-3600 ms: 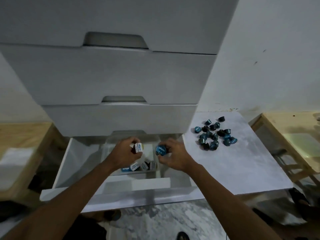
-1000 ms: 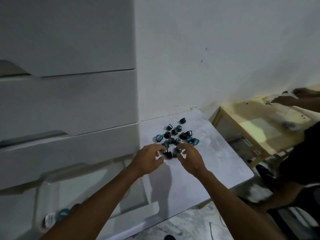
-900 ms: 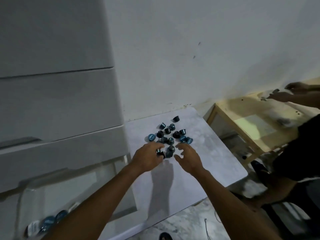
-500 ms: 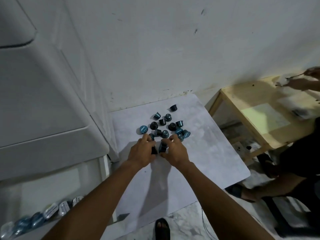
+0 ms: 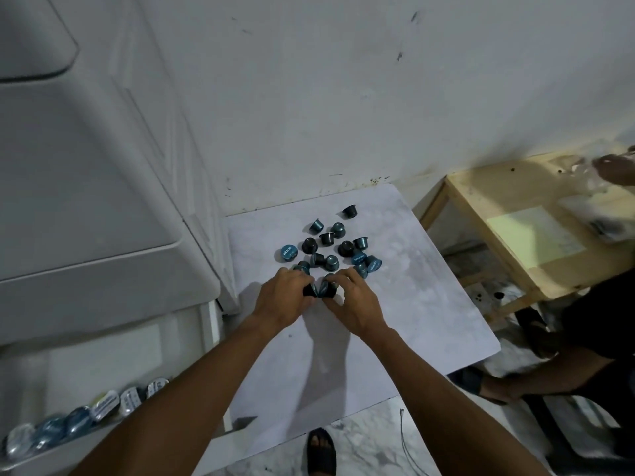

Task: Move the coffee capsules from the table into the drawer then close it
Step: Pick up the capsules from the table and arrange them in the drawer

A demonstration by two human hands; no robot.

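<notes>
Several blue and black coffee capsules [image 5: 330,247] lie clustered on the white marbled table [image 5: 405,304]. My left hand [image 5: 283,298] and my right hand [image 5: 354,304] meet at the near edge of the cluster. The left hand's fingers pinch a dark capsule [image 5: 309,289]; the right hand's fingers close on a blue-lidded capsule [image 5: 326,289]. The open white drawer [image 5: 103,365] sits at the lower left, with a row of capsules [image 5: 86,413] inside along its front.
A white drawer cabinet [image 5: 86,183] stands left of the table against the white wall. A wooden table [image 5: 536,228] is at the right, where another person's hand [image 5: 615,170] handles plastic. That person's legs and my sandalled foot [image 5: 321,451] are on the marble floor.
My hands left the drawer, reached over to the capsule cluster on the table and closed on two capsules at its near edge. The camera swung right and downward.
</notes>
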